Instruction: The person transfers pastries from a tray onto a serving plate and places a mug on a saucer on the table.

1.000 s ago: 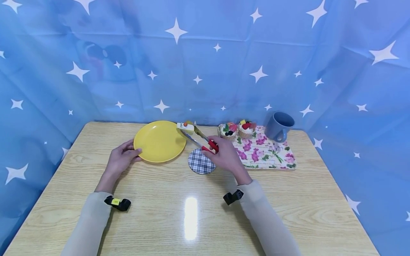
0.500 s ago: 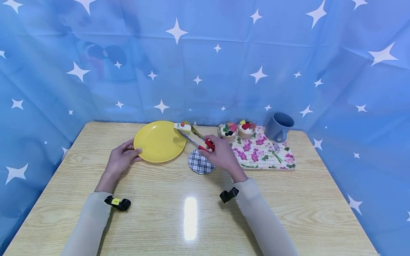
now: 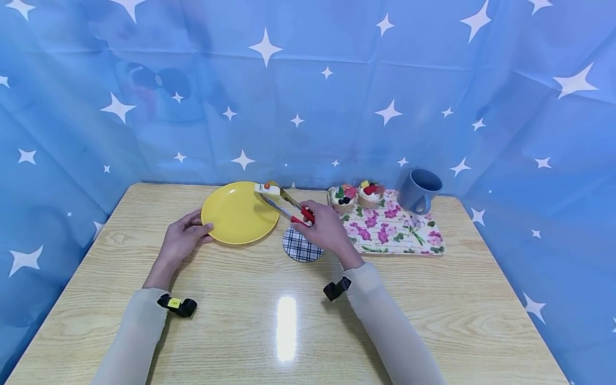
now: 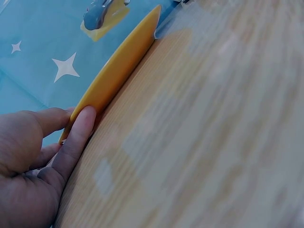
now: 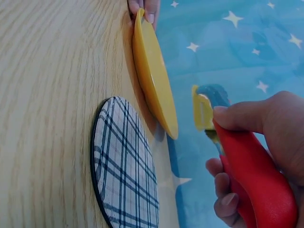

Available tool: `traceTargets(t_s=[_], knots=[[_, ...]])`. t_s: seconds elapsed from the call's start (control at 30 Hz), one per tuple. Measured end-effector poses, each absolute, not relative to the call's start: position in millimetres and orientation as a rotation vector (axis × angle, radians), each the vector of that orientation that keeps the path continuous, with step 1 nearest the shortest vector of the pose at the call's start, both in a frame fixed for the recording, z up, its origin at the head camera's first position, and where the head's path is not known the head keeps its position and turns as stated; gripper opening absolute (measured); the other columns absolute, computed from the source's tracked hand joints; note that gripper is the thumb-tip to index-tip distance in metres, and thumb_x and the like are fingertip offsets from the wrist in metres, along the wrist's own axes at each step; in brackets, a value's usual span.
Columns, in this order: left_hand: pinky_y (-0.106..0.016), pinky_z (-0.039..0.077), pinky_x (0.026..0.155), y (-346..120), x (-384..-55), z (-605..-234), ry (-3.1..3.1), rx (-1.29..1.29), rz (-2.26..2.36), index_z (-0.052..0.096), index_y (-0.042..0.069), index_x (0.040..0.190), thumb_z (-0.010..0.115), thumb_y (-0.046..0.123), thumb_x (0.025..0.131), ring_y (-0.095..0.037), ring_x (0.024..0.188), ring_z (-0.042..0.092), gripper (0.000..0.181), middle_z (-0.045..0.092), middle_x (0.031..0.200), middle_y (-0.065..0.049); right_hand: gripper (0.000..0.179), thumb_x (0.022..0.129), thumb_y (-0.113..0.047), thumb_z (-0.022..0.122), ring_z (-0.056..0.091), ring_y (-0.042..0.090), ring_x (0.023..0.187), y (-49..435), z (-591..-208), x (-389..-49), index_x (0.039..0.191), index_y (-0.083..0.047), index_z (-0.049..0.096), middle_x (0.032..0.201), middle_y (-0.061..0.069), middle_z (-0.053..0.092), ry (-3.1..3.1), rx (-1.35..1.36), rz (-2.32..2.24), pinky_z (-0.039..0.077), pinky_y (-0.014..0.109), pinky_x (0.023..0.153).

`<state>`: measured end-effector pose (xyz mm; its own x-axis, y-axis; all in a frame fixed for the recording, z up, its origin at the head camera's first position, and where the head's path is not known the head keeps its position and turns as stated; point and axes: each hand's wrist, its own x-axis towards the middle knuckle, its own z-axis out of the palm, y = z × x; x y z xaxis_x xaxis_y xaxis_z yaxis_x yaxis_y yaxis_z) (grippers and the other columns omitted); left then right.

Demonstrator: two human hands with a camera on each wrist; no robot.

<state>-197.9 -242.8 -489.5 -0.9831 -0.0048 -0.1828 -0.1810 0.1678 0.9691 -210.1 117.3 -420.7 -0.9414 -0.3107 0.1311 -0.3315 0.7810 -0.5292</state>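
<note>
My right hand [image 3: 323,227] grips red-handled tongs [image 5: 249,173]. Between the tong tips is a small slice of cake [image 3: 267,189] with white top and an orange dot, held up over the right part of the yellow plate [image 3: 236,216]. In the right wrist view the cake slice [image 5: 202,108] shows its yellow side. My left hand [image 3: 183,237] pinches the plate's left rim; the left wrist view shows thumb and fingers on either side of the plate [image 4: 114,71]. Below the tongs lies a round plaid coaster [image 3: 301,246], partly covered by the right hand.
At the back right lies a floral tray [image 3: 394,235] bearing two cupcakes with fruit, a near cupcake [image 3: 343,199] and a far cupcake [image 3: 369,194]. A blue-grey mug [image 3: 420,190] stands at its back right corner. A blue starry curtain [image 3: 308,85] rises behind the table.
The right hand has moved left with the tongs, carrying the cake slice from the plate's right edge further over the plate. The left hand and plate have stayed in place.
</note>
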Motion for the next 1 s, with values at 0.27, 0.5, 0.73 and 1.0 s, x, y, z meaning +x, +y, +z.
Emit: traceTargets(t_s=[0.27,0.5,0.73,1.0], knots=[[-0.024,0.065,0.088,-242,-197,-489,2.295,-0.198,1.927,0.028,0.013,0.163,0.067,0.028,0.102,0.000,0.091,0.071,0.074,0.052,0.120,-0.006,0.059,0.094,-0.041,0.074,0.060,0.021,0.085,109,-419,-213,0.143,-0.012,0.058,0.104,0.009,0.069,-2.965,0.527,0.859,0.054,0.031,0.066],[-0.023,0.065,0.089,-242,-198,-490,2.288,-0.196,1.933,0.029,0.013,0.163,0.066,0.026,0.102,0.000,0.091,0.070,0.073,0.053,0.120,-0.007,0.058,0.094,-0.038,0.075,0.056,0.019,0.076,99,-420,-219,0.142,-0.011,0.059,0.092,0.005,0.065,-2.961,0.554,0.855,0.048,0.028,0.060],[-0.024,0.066,0.088,-243,-199,-493,2.287,-0.195,1.928,0.027,0.015,0.163,0.067,0.028,0.102,-0.001,0.092,0.071,0.074,0.054,0.121,-0.008,0.056,0.095,-0.039,0.074,0.058,0.018,0.075,91,-423,-224,0.142,-0.011,0.060,0.091,0.004,0.065,-2.996,0.569,0.851,0.050,0.028,0.059],[-0.024,0.066,0.088,-243,-199,-492,2.293,-0.180,1.933,0.028,0.014,0.163,0.067,0.028,0.102,-0.001,0.090,0.071,0.074,0.054,0.121,-0.007,0.058,0.095,-0.039,0.074,0.048,0.018,0.066,84,-428,-229,0.143,-0.010,0.058,0.081,0.004,0.058,-3.001,0.600,0.860,0.036,0.026,0.053]])
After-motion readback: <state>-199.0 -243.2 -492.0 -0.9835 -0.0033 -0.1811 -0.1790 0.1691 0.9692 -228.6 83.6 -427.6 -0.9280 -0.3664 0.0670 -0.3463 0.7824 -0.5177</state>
